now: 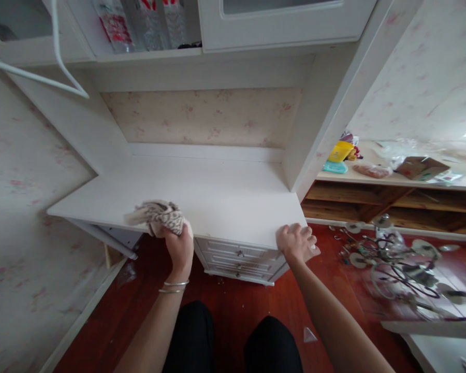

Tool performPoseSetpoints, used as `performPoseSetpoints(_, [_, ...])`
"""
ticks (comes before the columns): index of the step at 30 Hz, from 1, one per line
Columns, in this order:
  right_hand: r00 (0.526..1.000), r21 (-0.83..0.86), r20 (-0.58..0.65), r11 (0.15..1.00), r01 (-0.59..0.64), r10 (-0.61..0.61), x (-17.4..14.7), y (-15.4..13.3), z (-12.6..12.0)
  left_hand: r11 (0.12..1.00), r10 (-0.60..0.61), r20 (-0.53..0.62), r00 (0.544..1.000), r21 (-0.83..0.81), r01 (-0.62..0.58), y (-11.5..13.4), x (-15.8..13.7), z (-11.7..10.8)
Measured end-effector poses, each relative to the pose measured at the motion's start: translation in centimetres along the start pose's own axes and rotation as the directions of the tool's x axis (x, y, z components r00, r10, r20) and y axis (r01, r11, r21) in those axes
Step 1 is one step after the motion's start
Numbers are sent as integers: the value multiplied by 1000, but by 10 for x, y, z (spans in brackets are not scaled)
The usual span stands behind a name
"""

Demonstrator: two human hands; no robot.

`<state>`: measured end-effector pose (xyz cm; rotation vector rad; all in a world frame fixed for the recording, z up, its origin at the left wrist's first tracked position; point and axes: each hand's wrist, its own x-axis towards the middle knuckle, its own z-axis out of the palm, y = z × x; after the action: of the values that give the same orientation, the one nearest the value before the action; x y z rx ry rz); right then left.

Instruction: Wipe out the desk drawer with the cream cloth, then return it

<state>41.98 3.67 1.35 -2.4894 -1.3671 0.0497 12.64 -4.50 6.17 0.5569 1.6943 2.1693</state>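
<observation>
A patterned beige and brown cloth (165, 213) is bunched in my left hand (179, 247), at the front edge of the white desk top (221, 191). Part of the cloth is smeared by motion. My right hand (297, 242) rests with spread fingers on the desk's front right corner, holding nothing. Beneath the desk top, between my hands, is a white chest of drawers (239, 257) with small knobs.
Overhead, a cabinet shelf (147, 56) holds several plastic bottles (118, 28); a white cable (58, 52) hangs at upper left. On the right, a low wooden shelf unit (345, 196) carries a cardboard box (422, 168). A dismantled chandelier (406, 269) lies on the red floor (233, 305).
</observation>
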Motion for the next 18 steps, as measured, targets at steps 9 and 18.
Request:
performPoseSetpoints(9, [1000, -30, -26, 999, -16, 16, 1, -1, 2, 613, -8, 857, 516, 412, -674, -41, 23, 50])
performPoseSetpoints(18, [1000, -41, -27, 999, -9, 8, 3, 1, 6, 301, -23, 867, 499, 482, -823, -60, 36, 58])
